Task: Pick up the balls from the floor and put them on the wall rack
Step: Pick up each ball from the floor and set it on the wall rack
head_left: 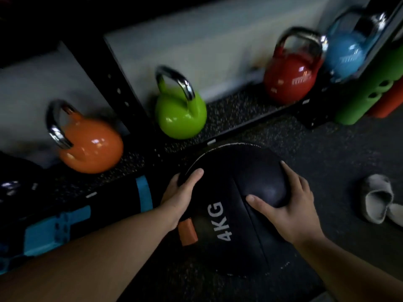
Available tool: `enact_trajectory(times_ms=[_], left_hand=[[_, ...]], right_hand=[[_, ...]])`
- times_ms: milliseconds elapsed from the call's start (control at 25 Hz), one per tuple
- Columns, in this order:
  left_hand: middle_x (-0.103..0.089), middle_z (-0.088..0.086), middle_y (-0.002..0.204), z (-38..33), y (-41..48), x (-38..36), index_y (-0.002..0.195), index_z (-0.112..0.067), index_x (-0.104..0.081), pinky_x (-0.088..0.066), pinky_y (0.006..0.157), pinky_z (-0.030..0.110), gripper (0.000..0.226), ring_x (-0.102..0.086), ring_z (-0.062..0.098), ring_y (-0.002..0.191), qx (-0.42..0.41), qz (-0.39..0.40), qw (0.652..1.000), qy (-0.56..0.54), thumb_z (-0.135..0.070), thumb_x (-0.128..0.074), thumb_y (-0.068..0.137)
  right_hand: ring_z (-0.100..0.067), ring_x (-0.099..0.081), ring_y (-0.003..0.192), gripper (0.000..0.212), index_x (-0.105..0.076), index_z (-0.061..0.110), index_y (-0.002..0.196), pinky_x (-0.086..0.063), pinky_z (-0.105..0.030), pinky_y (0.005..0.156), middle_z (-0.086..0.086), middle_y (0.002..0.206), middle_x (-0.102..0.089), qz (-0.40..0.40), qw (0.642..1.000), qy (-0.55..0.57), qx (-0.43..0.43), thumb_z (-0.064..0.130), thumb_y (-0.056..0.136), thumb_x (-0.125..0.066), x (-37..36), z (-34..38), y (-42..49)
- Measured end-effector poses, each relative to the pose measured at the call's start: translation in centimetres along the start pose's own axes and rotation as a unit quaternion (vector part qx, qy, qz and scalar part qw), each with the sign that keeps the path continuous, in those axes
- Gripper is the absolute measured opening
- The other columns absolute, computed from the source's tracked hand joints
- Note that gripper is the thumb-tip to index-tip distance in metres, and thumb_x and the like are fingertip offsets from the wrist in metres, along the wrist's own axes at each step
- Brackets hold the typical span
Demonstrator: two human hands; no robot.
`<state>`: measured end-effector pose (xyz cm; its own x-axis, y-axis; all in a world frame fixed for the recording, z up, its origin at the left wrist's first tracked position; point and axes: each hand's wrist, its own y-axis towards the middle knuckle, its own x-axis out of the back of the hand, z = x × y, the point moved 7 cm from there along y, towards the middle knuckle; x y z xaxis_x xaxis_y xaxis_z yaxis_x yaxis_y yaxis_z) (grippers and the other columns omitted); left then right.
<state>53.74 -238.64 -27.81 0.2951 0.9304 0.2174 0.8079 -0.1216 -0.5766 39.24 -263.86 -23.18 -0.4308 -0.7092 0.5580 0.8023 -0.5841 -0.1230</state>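
A large black medicine ball (231,192) marked "4KG" with an orange tab sits low in the middle of the view, over the dark speckled floor. My left hand (181,197) presses against its left side, fingers wrapped over the edge. My right hand (285,203) lies spread on its upper right side. Both hands grip the ball between them. Whether it rests on the floor or is lifted I cannot tell. The black wall rack upright (113,83) stands behind, against the pale wall.
Several kettlebells stand along the rack's base: orange (91,144), green (181,114), red (290,77), blue (346,51). A black and blue bag (87,210) lies at left. Green and orange pads (370,90) lean at right. A grey sock or slipper (377,199) lies on the floor.
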Motion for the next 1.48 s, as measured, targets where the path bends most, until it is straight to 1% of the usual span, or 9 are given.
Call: enact_trajectory(times_ms=[120,280,480,800,920,1080,1160,1360,1480], left_hand=[[-0.061,0.003,0.152,-10.0,-5.6,3.6,0.154,-0.033,-0.054,-0.047,0.113,0.044,0.099,-0.058,0.028,0.136,-0.065,-0.018,0.998,-0.006,-0.085,-0.069,0.071],[-0.066,-0.001,0.139,-23.6,-14.9,9.8,0.142,-0.034,-0.064,-0.051,0.094,0.036,0.101,-0.064,0.025,0.12,-0.145,-0.053,0.988,-0.025,-0.089,-0.064,0.057],[-0.07,0.002,0.14,-39.5,-28.3,19.0,0.145,-0.03,-0.065,-0.051,0.109,0.04,0.11,-0.066,0.027,0.127,-0.252,-0.11,0.96,-0.054,-0.09,-0.066,0.053],[-0.082,0.002,0.118,-55.6,-48.5,32.9,0.131,-0.021,-0.075,-0.061,0.092,0.031,0.099,-0.078,0.02,0.107,-0.392,-0.191,0.895,-0.095,-0.082,-0.072,0.054],[-0.082,0.006,0.116,-58.4,-54.3,38.7,0.13,-0.017,-0.075,-0.062,0.096,0.039,0.104,-0.079,0.024,0.104,-0.416,-0.229,0.875,-0.096,-0.084,-0.07,0.052],[-0.085,0.001,0.107,-60.9,-59.3,47.1,0.127,-0.02,-0.075,-0.062,0.077,0.032,0.098,-0.082,0.019,0.092,-0.437,-0.269,0.853,-0.097,-0.084,-0.072,0.052],[-0.085,0.001,0.106,-62.2,-60.3,51.1,0.124,-0.022,-0.077,-0.063,0.085,0.036,0.094,-0.082,0.02,0.096,-0.451,-0.289,0.838,-0.102,-0.084,-0.073,0.053],[-0.086,0.001,0.101,-67.1,-55.4,59.0,0.123,-0.02,-0.076,-0.062,0.074,0.033,0.092,-0.083,0.019,0.088,-0.45,-0.275,0.842,-0.111,-0.084,-0.076,0.057],[-0.081,0.008,0.118,-70.0,-48.0,62.1,0.135,-0.019,-0.069,-0.063,0.092,0.042,0.083,-0.079,0.026,0.103,-0.467,-0.254,0.84,-0.108,-0.077,-0.073,0.076]], right_hand=[[-0.028,-0.03,0.146,0.131,-0.027,0.048,0.155,-0.034,-0.062,0.114,0.002,0.157,-0.034,-0.037,0.998,0.014,0.053,0.098,0.042,-0.066,5.4,10.0,-1.0],[-0.029,-0.033,0.144,0.131,-0.03,0.047,0.154,-0.034,-0.061,0.114,0.0,0.156,-0.037,-0.073,0.987,0.035,0.136,0.101,0.04,-0.062,12.8,25.2,-2.8],[-0.028,-0.039,0.141,0.127,-0.037,0.038,0.155,-0.035,-0.051,0.116,-0.005,0.15,-0.043,-0.109,0.958,0.076,0.254,0.093,0.045,-0.068,21.3,44.2,-6.8],[-0.031,-0.04,0.14,0.13,-0.031,0.041,0.156,-0.037,-0.054,0.115,-0.005,0.153,-0.039,-0.107,0.902,0.144,0.392,0.101,0.045,-0.064,28.8,68.0,-14.6],[-0.031,-0.033,0.144,0.127,-0.026,0.049,0.154,-0.035,-0.06,0.114,-0.001,0.156,-0.034,-0.079,0.887,0.165,0.425,0.1,0.045,-0.065,28.8,75.2,-17.7],[-0.031,-0.029,0.145,0.122,-0.024,0.053,0.152,-0.032,-0.066,0.113,0.001,0.157,-0.031,-0.049,0.863,0.194,0.464,0.098,0.047,-0.067,26.5,83.8,-21.0],[-0.031,-0.027,0.145,0.124,-0.023,0.052,0.154,-0.031,-0.066,0.113,0.001,0.158,-0.03,-0.032,0.857,0.201,0.473,0.099,0.047,-0.067,24.5,87.6,-21.6],[-0.034,-0.025,0.147,0.128,-0.019,0.053,0.153,-0.032,-0.068,0.112,0.0,0.16,-0.027,-0.059,0.86,0.184,0.473,0.103,0.044,-0.063,19.0,95.7,-18.1],[-0.035,-0.021,0.148,0.122,-0.017,0.056,0.153,-0.028,-0.067,0.114,0.002,0.162,-0.024,-0.082,0.864,0.155,0.472,0.103,0.05,-0.061,14.9,98.1,-13.0]])
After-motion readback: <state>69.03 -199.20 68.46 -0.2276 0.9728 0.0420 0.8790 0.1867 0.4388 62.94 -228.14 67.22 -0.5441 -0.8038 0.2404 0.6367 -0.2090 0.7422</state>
